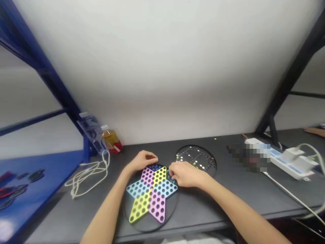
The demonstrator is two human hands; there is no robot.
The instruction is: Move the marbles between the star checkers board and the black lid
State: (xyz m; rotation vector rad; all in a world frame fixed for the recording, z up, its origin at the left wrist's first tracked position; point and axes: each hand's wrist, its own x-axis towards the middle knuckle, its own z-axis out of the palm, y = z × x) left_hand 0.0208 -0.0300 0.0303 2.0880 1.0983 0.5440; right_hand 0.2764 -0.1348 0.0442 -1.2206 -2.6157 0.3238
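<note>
A round black Chinese checkers board (pixel 172 209) lies flat on the dark table. On it is a star of yellow, pink and light blue diamond-shaped pieces (pixel 159 204) full of round holes. Dark blue holed pieces (pixel 154 167) show between the star's far points. My left hand (pixel 142 160) rests at the board's far left edge, beside a pink point, fingers apart and lightly bent. At the upper right edge, my right hand (pixel 184 173) has its fingers curled together over a dark blue area. Whatever is between those fingertips is hidden.
Behind my right hand lies another black round board (pixel 213 157) with small white and yellow spots. A white cable (pixel 88 176) and two bottles, one yellow-labelled (pixel 111 139), stand left. A white power strip (pixel 279 157) with plugs lies right. Blue frame bars flank the table.
</note>
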